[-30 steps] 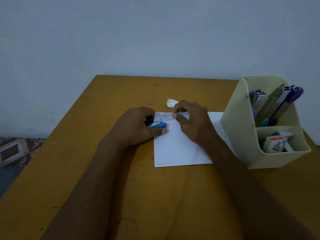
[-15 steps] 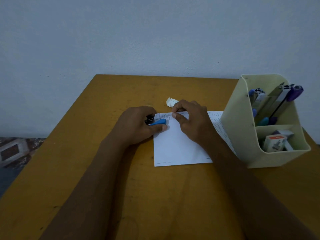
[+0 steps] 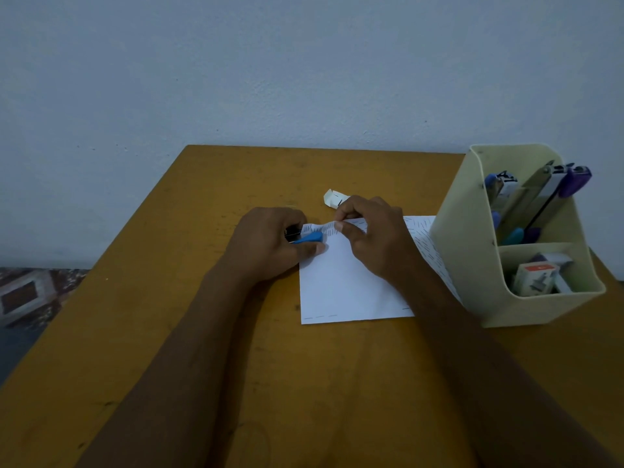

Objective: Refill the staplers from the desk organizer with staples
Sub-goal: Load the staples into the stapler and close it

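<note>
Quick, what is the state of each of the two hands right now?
Left hand: grips the blue stapler.
Right hand: pinches the top edge of the paper sheet.

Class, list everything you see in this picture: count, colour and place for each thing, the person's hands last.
table: one, yellow-brown, fills the foreground.
wall: one, pale grey-blue, behind the table.
floor tiles: one patch, brown and grey, far left.
sheet of paper: one, white with rows of short dark marks, mid-table.
blue stapler: one, blue and black, at the paper's far left corner.
small open box: one, white, beyond the paper's far edge.
desk organizer: one, cream, on the table's right.
staplers: at least three, blue, olive, purple, organizer's rear compartment.
staple boxes: at least two, white, one orange-labelled, front compartment.
left hand: grips the blue stapler.
right hand: pinches the paper's far edge.
</note>
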Available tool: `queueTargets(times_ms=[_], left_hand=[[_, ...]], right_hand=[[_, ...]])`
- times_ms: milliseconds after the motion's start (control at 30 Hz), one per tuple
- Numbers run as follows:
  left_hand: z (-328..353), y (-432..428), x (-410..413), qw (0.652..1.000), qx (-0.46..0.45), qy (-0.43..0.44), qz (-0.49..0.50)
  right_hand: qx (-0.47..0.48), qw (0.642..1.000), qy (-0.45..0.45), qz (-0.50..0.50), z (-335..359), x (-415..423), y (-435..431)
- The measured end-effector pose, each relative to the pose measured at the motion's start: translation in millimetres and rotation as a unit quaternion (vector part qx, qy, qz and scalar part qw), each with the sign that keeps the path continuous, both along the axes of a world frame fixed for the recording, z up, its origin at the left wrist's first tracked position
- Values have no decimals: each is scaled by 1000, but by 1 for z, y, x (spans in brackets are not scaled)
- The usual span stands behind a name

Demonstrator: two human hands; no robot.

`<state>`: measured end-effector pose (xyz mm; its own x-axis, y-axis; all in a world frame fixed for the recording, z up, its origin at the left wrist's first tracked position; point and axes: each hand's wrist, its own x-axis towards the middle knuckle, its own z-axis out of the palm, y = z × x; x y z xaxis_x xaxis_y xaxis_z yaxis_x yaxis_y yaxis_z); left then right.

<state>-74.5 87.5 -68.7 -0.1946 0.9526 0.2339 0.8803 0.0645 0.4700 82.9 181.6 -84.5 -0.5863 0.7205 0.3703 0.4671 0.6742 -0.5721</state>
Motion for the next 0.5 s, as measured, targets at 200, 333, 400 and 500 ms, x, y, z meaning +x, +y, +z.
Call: queueTargets(times_ms=[200,333,400,500], left_hand=[[6,-1,3,998,-62,-7,4],[6,-1,2,997,-78,-17,-3],[5,-2,0,997,-81,-18,-5],[5,-2,-1,997,-73,-21,-7]], right_hand=[[1,1000,2,-7,1,1,-1],[-2,1000,-5,-14,0,1,-1],[-3,1000,-3,-14,1,1,-1],[-1,1000,-7,-14,2,0,-2]])
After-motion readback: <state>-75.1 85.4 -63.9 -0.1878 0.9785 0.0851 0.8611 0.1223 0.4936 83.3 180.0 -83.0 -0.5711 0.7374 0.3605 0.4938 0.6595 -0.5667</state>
